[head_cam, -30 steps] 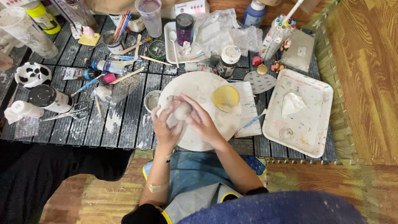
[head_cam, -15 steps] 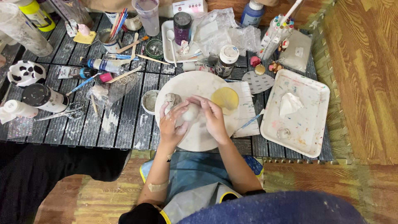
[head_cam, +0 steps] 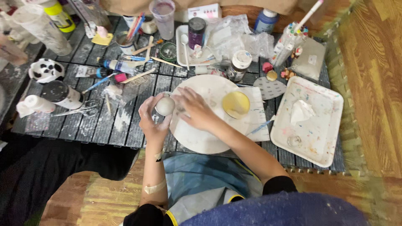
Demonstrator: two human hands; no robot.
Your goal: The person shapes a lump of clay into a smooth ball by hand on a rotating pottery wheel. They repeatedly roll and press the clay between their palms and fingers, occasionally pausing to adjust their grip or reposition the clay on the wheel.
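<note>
Item: white clay ball (head_cam: 165, 105), roughly round, cupped in the left hand (head_cam: 153, 121), fingers curled around it from below and behind. Position: over the left edge of the round white work board (head_cam: 209, 134), above the dark slatted table (head_cam: 104, 125). Right hand (head_cam: 197, 111): spread flat, palm down on the board just beside the ball, fingertips toward it; holds nothing that can be seen.

Handling, by judgement: light, soft enough to dent under a fingertip, possibly tacky; best held in a loose cupped palm around its widest part, not pinched.

Orientation: near-spherical, so no clear long axis or pointing direction can be told.

Adjacent: yellow dish (head_cam: 235, 104) on the board; paint-stained white tray (head_cam: 307, 121) to the right with crumpled tissue (head_cam: 301, 111); scissors (head_cam: 79, 111) and black-capped jar (head_cam: 62, 94) to the left.
</note>
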